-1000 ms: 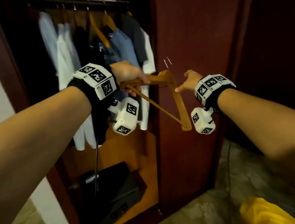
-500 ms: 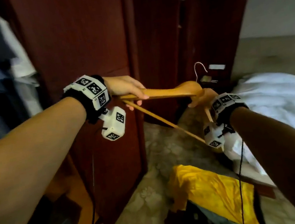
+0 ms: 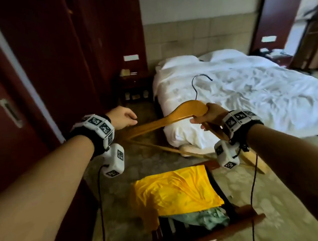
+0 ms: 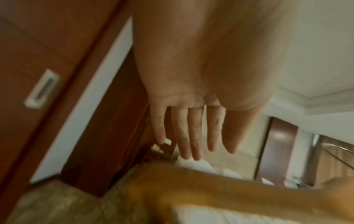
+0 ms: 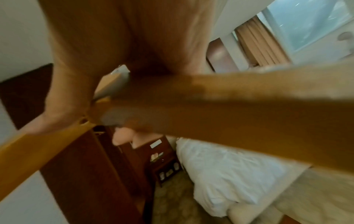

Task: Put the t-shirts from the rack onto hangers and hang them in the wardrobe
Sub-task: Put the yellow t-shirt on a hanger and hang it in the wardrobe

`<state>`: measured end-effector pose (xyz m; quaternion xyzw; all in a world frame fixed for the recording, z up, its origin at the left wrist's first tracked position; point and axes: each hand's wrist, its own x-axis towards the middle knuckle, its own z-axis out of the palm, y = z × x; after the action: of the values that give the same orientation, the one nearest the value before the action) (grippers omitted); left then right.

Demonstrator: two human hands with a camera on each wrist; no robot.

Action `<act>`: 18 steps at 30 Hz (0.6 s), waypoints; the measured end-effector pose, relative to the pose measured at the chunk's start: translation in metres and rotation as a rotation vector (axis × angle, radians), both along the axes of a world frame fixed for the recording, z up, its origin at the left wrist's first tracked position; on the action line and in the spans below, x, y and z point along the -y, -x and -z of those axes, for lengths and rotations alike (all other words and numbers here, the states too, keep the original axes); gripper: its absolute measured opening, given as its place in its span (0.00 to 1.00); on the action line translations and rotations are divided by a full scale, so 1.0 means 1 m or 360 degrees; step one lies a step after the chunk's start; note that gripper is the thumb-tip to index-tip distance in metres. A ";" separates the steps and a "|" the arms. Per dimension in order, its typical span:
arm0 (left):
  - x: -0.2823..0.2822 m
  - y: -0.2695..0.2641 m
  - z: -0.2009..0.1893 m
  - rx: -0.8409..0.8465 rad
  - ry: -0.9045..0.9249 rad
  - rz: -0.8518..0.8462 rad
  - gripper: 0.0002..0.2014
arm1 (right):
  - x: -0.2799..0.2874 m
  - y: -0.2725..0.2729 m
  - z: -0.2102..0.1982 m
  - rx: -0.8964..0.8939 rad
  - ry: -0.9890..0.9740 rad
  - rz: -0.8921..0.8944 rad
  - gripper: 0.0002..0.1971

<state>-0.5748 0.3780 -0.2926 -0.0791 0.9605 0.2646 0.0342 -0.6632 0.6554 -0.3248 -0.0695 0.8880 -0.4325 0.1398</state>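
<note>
The right hand is seen clamped on the wooden hanger, thumb and fingers curled round it just beside the crown, below the metal hook. In the right wrist view the grip itself is blurred; a thumb appears to be pressed along the near arm of the wood, but the finger placement cannot be confirmed there. The left hand is held just above the hanger's far end, apart from it. Its fingers are recorded as straight and close together, with nothing held.

The hanger is carried roughly level between the two hands, above the floor, hook pointing up toward the bed. Its crossbar is seen running below the shoulders.

The yellow t-shirt is noted lying crumpled on the low wooden rack, below the hands, with a pale green garment partly under it at the near edge. The wardrobe door is at the left.

Handling judgement: the hanger is taken to be stiff, light and smooth, best held at the crown so that both arms are left free for the neck opening. The t-shirt is judged soft, limp and likely slippery; the collar or shoulder seams are suggested as the place to take hold.
</note>
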 end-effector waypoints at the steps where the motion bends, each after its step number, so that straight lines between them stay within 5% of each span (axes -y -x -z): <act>1: -0.007 0.011 0.012 0.0007 -0.0017 0.0018 0.13 | -0.012 0.000 0.009 0.0073 0.0053 0.0046 0.23; 10: -0.075 0.078 0.121 0.0104 -0.0177 0.0053 0.18 | -0.070 0.023 0.115 0.0104 -0.0109 0.0408 0.26; 18: -0.109 0.095 0.237 0.0498 -0.0284 0.0034 0.18 | -0.120 0.032 0.238 0.0259 0.0179 0.0774 0.12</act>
<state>-0.6701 0.4866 -0.5300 -0.1057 0.9170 0.3327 0.1931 -0.6951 0.7749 -0.5632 0.1733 0.8390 -0.5062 0.0988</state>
